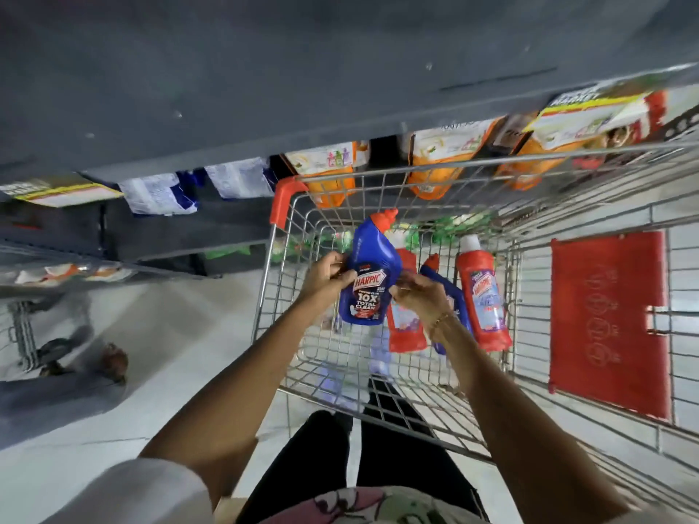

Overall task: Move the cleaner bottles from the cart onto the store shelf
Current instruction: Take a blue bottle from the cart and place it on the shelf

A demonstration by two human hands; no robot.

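Observation:
A blue Harpic cleaner bottle [370,270] with a red cap is held upright above the wire cart [340,357]. My left hand [327,276] grips its left side and my right hand [420,293] grips its right side. Inside the cart lie a red bottle [483,293] at the right, another red bottle [404,323] behind the held one, and a second blue bottle [440,274] partly hidden by my right wrist. The dark grey store shelf [227,119] fills the top of the view.
Orange pouches [435,172] and white-and-blue packs [159,194] hang along the shelf beyond the cart. A red child-seat flap [609,319] is on the cart's right side. Another person's feet [113,361] stand on the pale floor at the left.

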